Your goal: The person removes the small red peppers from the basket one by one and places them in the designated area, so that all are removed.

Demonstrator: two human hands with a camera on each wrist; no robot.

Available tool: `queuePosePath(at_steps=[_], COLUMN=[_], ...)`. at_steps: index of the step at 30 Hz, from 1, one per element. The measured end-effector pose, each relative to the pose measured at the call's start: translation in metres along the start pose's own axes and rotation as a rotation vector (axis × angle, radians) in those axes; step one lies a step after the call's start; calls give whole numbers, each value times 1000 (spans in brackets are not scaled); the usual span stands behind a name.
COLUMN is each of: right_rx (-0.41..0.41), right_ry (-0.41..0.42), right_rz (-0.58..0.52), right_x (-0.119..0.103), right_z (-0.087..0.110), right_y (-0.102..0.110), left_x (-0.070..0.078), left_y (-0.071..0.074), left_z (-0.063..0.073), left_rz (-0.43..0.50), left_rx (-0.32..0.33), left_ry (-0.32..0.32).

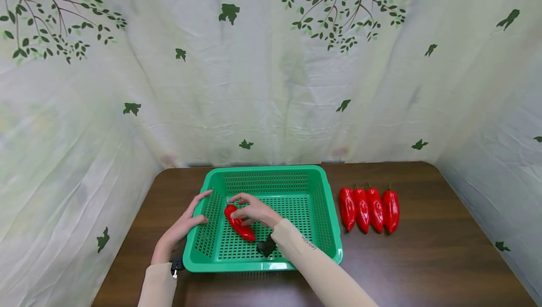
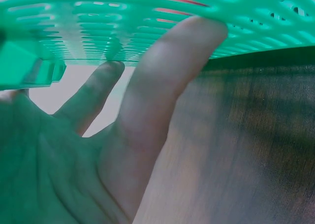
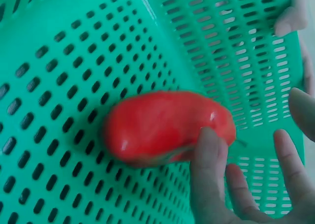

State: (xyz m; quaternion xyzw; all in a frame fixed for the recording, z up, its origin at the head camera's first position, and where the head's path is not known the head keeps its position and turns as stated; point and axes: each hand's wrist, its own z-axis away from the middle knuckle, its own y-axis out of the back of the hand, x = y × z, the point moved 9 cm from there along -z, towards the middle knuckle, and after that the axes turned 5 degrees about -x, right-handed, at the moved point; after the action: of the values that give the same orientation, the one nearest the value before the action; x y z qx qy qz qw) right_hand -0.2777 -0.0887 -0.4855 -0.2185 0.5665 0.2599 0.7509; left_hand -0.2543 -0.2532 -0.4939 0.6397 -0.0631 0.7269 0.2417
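A shiny red pepper [image 1: 243, 230] lies at a slant on the floor of the green perforated basket [image 1: 267, 169], left of its middle. Over its upper end is my right hand [image 1: 255, 212]; in the right wrist view a fingertip touches the pepper [image 3: 157, 123], while the other fingers are spread apart from it. At the basket's left side, my left hand [image 1: 182, 228] rests with fingers extended against the rim. The left wrist view shows the thumb [image 2: 152, 96] against the outer wall from below. That hand's remaining fingers are partly hidden.
Several red peppers [image 1: 362, 209] lie side by side in a row on the brown table [image 1: 440, 250], right of the basket. A leaf-patterned cloth [image 1: 288, 90] hangs behind and at both sides. Black wrist devices [image 1: 267, 246] are worn on both arms.
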Motion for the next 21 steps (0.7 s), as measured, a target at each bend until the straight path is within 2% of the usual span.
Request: queuePosePath(at_steps=[9,21], right_rx=[5,11], right_ry=[-49,-68], right_rz=[115,275], right_x=[13,14], right_z=[0,-6], right_y=[0,-11], left_x=[0,0], left_y=[0,-1], left_z=[-1,-1], left_rz=[-24,-7], left_rx=[-1,-5], left_ry=[-16,-6])
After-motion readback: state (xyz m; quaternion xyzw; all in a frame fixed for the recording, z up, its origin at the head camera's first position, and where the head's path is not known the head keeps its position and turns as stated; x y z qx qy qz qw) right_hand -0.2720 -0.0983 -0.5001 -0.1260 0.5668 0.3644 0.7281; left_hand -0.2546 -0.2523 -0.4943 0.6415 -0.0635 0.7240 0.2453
